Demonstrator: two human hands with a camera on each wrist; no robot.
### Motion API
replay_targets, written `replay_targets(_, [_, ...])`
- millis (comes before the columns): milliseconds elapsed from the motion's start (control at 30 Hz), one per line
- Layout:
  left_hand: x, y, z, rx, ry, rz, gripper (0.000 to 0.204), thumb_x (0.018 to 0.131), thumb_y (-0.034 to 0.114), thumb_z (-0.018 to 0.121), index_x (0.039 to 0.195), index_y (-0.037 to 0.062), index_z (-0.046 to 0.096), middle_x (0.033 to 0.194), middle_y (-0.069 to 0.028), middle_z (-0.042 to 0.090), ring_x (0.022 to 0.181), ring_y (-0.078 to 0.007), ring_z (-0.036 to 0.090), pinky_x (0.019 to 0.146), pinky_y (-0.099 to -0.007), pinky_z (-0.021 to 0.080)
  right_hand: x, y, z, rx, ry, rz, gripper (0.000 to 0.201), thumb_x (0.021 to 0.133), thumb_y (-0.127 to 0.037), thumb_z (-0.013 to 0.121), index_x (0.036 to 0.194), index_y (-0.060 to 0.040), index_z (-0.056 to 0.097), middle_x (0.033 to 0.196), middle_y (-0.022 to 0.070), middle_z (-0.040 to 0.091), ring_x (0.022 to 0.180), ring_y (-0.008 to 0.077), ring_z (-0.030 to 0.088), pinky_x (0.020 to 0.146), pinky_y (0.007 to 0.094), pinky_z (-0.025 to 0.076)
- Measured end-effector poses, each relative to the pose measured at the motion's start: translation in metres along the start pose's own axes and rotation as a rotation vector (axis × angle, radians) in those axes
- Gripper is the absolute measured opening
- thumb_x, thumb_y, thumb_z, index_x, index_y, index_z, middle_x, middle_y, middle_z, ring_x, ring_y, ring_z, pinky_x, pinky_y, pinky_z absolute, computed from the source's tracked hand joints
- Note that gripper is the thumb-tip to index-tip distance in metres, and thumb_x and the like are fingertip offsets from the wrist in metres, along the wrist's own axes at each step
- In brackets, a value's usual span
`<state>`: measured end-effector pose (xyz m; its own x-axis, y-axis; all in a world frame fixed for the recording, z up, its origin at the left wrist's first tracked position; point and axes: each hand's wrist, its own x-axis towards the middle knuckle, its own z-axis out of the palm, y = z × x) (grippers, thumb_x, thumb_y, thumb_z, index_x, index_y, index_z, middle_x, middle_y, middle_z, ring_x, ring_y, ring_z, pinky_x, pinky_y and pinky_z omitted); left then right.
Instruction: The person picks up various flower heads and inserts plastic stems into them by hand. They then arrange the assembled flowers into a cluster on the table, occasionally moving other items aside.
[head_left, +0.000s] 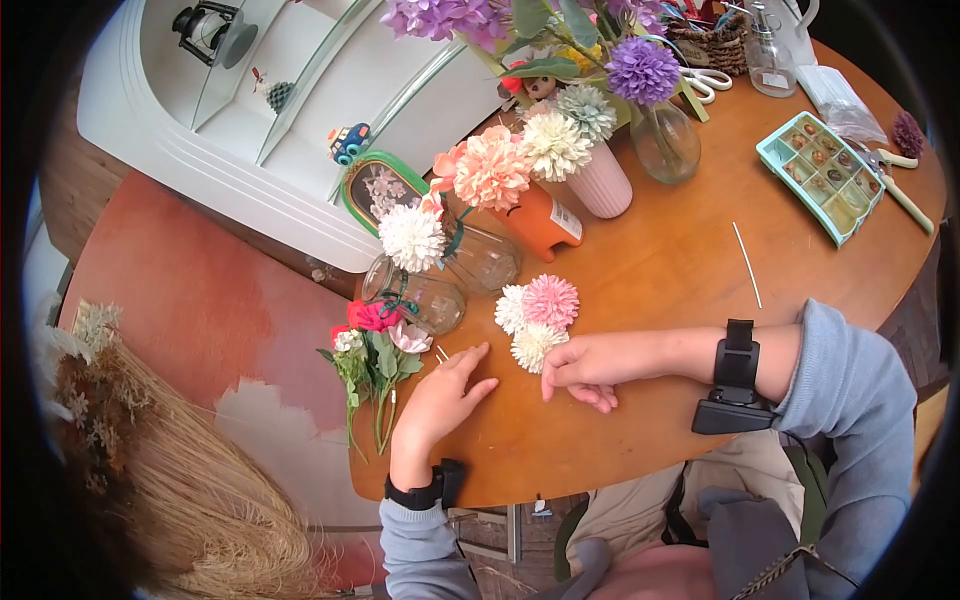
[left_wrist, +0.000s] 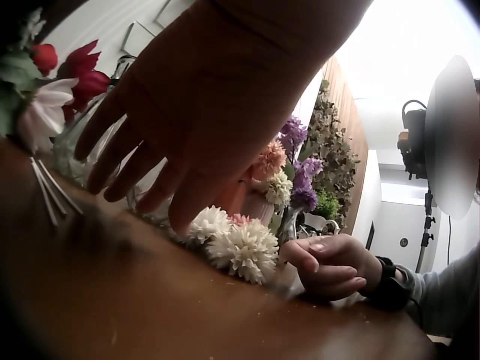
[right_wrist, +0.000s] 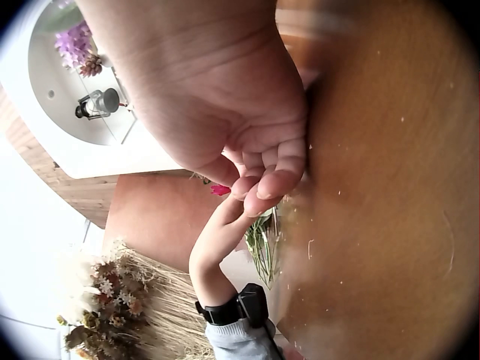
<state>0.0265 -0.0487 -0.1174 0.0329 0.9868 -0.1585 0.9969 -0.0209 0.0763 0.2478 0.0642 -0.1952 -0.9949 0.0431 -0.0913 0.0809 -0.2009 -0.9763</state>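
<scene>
My left hand (head_left: 446,396) is over the table near its front left edge, fingers stretched out and nothing held. Thin white sticks (left_wrist: 51,193) lie just past its fingertips, beside a bunch of red and pale pink flowers (head_left: 378,345) with green stems. My right hand (head_left: 590,368) rests low at the table with fingers loosely curled and holds nothing. Right beside its knuckles sits a cream flower head (head_left: 537,348). A pink flower head (head_left: 551,301) and a white flower head (head_left: 509,309) lie against it, without stems.
Glass jars (head_left: 428,300), an orange vase (head_left: 545,222), a pink ribbed vase (head_left: 601,182) and a clear vase (head_left: 667,150) with flowers stand behind. One white stick (head_left: 747,265) lies to the right. Further right are a compartment box (head_left: 822,178) and pliers (head_left: 905,200).
</scene>
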Motion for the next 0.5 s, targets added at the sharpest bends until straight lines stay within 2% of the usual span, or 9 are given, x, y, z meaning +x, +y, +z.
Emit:
replay_targets(167, [0.001,0.003,0.002,-0.003,-0.054,0.023,0.052,0.086,0.03,0.058,0.131,0.0054,0.045,0.128,-0.0192,0.05,0.116,-0.0341,0.049,0.096,-0.037,0.041,0.0,0.001,0.0,0.008,0.004,-0.003,0.025,0.093,-0.016,0.035,0.103,-0.0017,0.052,0.059,0.0013,0.052,0.048,0.0131,0.055,0.045,0.0245,0.045])
replay_targets(500, [-0.008,-0.011,0.002,-0.066,-0.023,0.002,0.053,0.086,0.028,0.059,0.132,0.0071,0.044,0.132,-0.02,0.046,0.12,-0.0344,0.046,0.098,-0.0362,0.039,0.0,0.002,-0.001,0.003,-0.001,-0.012,0.025,0.093,-0.017,0.035,0.104,-0.0016,0.052,0.059,0.0016,0.052,0.048,0.0131,0.056,0.045,0.0242,0.045])
